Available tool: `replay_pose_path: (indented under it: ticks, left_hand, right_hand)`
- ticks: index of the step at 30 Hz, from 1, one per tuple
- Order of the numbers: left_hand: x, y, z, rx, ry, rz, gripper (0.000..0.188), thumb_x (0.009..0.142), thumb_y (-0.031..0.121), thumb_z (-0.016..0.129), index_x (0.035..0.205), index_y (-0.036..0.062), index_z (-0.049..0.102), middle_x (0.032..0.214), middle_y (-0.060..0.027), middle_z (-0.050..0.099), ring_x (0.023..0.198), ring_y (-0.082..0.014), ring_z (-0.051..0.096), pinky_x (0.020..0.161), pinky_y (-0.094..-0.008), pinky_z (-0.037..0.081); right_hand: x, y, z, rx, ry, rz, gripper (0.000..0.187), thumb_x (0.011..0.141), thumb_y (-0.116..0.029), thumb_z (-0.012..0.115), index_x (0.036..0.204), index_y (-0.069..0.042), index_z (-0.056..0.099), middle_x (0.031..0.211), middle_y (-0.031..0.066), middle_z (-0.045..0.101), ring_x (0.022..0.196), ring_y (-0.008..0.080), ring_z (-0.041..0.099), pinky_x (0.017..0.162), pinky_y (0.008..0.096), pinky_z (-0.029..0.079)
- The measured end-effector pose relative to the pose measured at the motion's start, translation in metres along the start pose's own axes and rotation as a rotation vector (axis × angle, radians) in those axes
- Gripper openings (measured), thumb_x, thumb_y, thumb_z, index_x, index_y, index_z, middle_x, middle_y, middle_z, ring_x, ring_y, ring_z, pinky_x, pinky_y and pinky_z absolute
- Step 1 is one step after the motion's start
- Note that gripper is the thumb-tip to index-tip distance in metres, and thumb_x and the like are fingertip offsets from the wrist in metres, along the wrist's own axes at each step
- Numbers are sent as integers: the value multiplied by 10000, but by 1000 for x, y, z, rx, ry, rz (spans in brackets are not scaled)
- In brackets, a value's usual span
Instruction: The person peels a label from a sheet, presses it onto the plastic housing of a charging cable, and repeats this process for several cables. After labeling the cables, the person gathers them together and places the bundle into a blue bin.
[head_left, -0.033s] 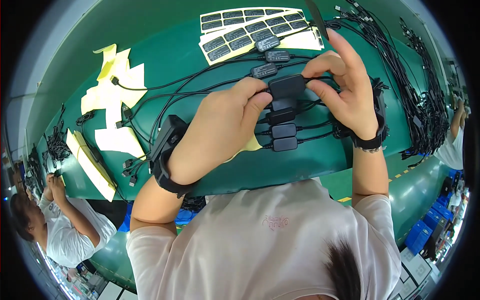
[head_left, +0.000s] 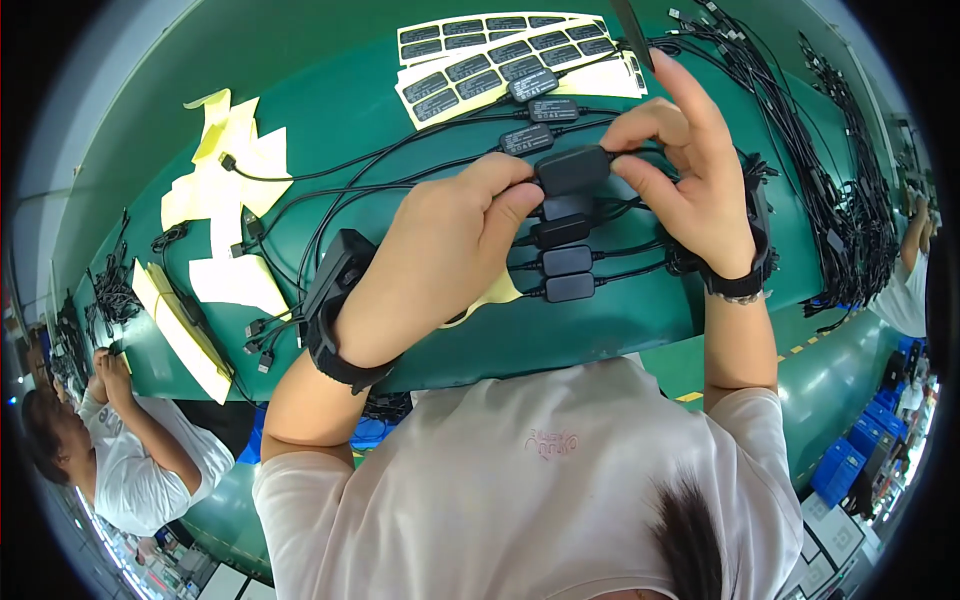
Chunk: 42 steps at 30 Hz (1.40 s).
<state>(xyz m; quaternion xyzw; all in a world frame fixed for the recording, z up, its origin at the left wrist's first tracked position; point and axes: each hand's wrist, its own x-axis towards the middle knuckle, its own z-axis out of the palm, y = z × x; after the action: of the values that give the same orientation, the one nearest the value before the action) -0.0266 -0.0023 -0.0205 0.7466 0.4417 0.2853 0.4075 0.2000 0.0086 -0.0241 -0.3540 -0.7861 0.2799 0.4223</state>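
Between my two hands is a cable's black rectangular box [head_left: 573,171], its visible face plain. My left hand [head_left: 430,250] pinches the left end with thumb and fingers. At the right end, my right hand [head_left: 700,190] grips the box where its cable comes out. A thin dark flat piece [head_left: 633,36] stands at my raised right index fingertip; its kind is unclear. Beneath and nearer me lie several more cables with plain black boxes [head_left: 568,261]. Beyond my hands are cables whose boxes carry printed labels [head_left: 527,140].
Label sheets [head_left: 470,75] lie at the far side of the green table [head_left: 330,120]. Yellow backing paper [head_left: 225,180] is strewn on the left, near a folded yellow stack [head_left: 180,330]. Bundled black cables [head_left: 840,215] cover the right end. Another person [head_left: 140,440] sits at the left.
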Motion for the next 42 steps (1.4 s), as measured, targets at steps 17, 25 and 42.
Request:
replay_pose_path:
  ticks: [17,25,42]
  left_hand:
    - [-11,-9,15,35,129,-23,152,903,148,577,966,14,611,659,-100,556,532,-161,501,508,-261,415]
    - [-13,-12,19,39,157,37,152,906,142,578,968,6,604,666,-98,552,534,-149,488,506,-251,409]
    - [-15,-9,21,36,174,29,167,904,160,587,961,7,619,640,-93,553,523,-142,486,492,-248,403]
  right_hand:
    - [-5,-30,25,410,257,742,74,838,-72,652,876,-9,644,701,3,615,533,27,517,440,159,380]
    - [-7,-28,28,363,234,711,83,839,-75,651,886,-6,645,700,0,615,538,31,520,448,162,396]
    - [-10,-22,30,398,239,665,87,845,-65,640,891,8,640,741,24,636,593,54,560,513,177,458]
